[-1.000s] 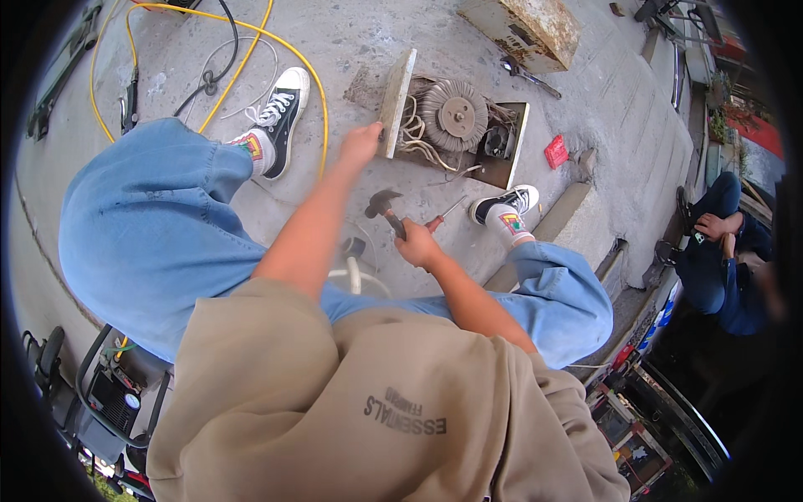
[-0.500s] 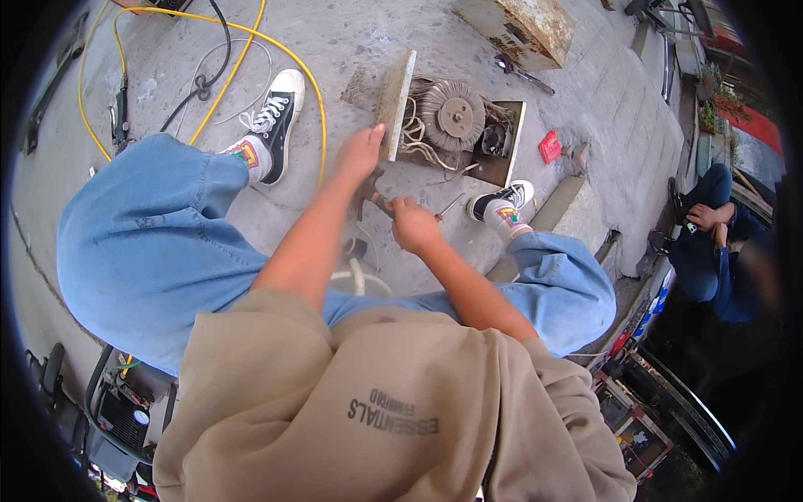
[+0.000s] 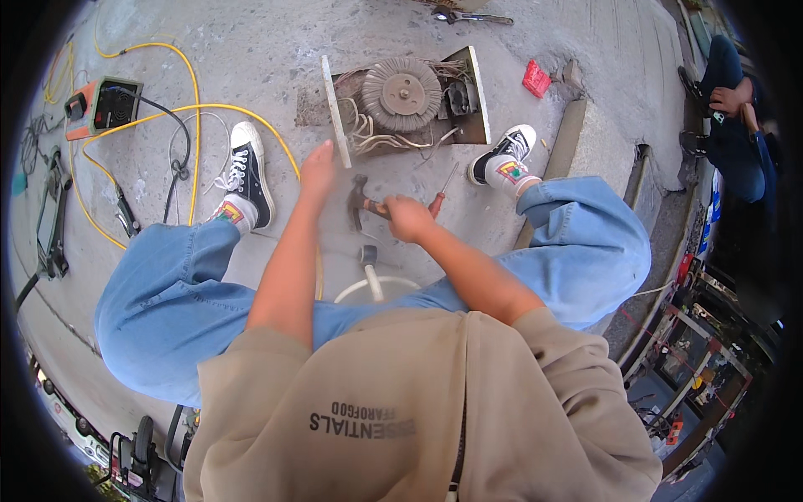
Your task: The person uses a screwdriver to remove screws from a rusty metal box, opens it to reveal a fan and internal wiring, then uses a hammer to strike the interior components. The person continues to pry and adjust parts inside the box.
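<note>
A claw hammer (image 3: 358, 201) is held in my right hand (image 3: 408, 219), fingers wrapped round its handle, head pointing left just above the concrete. Ahead of it lies a machine with a round ribbed copper-grey coil (image 3: 402, 94), pale looped wires (image 3: 368, 134) and an upright metal panel (image 3: 335, 110) at each end. My left hand (image 3: 318, 171) is at the near end of the left panel, fingertips by its edge; motion blur hides whether it grips. A screwdriver with a red handle (image 3: 437, 203) lies on the ground beyond my right hand.
My shoes (image 3: 249, 171) flank the machine. Yellow hose (image 3: 196, 109) and an orange-and-black box (image 3: 104, 110) are at left. An adjustable wrench (image 3: 473, 17) and red packet (image 3: 536, 79) lie beyond. A concrete kerb (image 3: 559, 159) runs at right, where another person (image 3: 728, 109) sits.
The view has turned and shifted, so the machine sits further left and higher in the picture. My left hand stays by the left panel's near end; my right still holds the hammer.
</note>
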`<state>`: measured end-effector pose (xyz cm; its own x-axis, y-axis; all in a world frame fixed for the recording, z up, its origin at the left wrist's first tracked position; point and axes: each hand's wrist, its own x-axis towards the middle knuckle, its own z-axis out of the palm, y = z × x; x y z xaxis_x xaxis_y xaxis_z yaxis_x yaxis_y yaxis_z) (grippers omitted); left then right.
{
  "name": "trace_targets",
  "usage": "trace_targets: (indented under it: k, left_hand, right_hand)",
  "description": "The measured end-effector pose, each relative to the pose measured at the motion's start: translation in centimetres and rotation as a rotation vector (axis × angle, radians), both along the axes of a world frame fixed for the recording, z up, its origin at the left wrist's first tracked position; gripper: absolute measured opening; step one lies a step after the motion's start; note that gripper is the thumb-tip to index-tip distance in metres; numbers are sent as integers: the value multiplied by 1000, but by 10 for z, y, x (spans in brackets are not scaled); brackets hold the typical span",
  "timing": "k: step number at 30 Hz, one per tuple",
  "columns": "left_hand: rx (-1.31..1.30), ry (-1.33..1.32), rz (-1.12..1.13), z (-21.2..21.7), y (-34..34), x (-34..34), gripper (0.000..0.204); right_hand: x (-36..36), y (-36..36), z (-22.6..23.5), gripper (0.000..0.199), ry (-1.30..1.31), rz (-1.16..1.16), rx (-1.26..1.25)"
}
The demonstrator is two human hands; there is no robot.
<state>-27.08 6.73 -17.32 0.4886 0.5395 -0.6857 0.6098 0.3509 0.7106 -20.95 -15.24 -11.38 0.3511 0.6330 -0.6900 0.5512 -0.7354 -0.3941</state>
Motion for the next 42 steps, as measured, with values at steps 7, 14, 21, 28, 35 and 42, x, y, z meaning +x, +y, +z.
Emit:
trace_targets:
  k: [7,14,21,28,35,42]
  left_hand:
    - [-80,35,149,26,-2,9,38]
    - [-18,61,155,25,-3,6,42]
    - [656,362,-29,64,14,29,61]
    - [732,433,-62,94,35,92,63]
    - [776,577,-73,97,13,123,62]
    - [834,691,-153,94,19,134,53]
  right_hand:
    - [2,-10,-5,37,-17,-23,3]
    - [17,-8,-12,31,-138,-47,25]
    - [52,43,26,34,-221,-405,638]
    - [61,80,41,33,-143,-411,477]
    - [83,96,47,37,-92,-61,335]
    - [81,107,25,35,-5,-64,299]
